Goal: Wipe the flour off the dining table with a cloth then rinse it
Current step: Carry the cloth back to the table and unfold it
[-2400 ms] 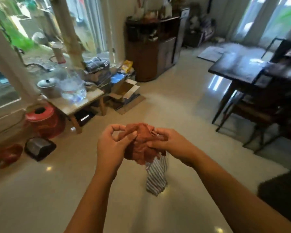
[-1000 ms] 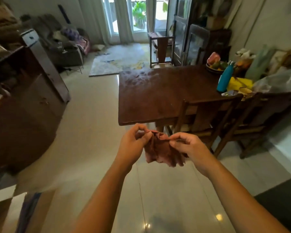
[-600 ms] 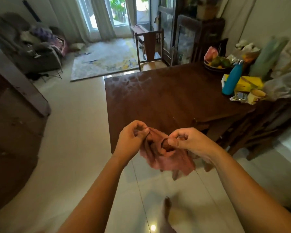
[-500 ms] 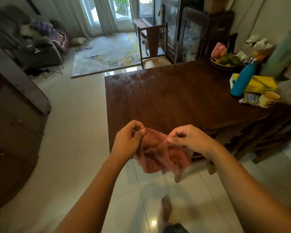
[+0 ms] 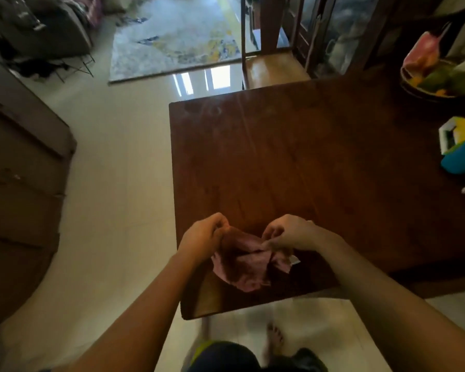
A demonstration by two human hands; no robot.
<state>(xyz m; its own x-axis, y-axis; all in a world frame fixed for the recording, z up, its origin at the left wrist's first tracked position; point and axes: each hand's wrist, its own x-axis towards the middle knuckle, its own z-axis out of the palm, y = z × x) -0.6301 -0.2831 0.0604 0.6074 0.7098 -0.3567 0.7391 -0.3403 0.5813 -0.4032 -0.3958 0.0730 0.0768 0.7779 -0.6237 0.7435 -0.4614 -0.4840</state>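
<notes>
A reddish-pink cloth (image 5: 246, 267) hangs crumpled between my two hands just above the near end of the dark wooden dining table (image 5: 293, 170). My left hand (image 5: 206, 237) pinches its left edge and my right hand (image 5: 289, 233) pinches its right edge. Faint pale flour smears (image 5: 212, 110) show near the table's far left corner.
A blue bottle (image 5: 461, 159), a yellow and white box (image 5: 457, 132) and a fruit bowl (image 5: 440, 79) crowd the table's right side. A wooden chair (image 5: 269, 63) stands at the far end. A dark cabinet (image 5: 22, 183) lies left across the tiled floor. My feet show below the table edge.
I have walked up to the table, so its near end now lies under my hands. Both hands still hold the cloth, now spread a little wider over the tabletop.
</notes>
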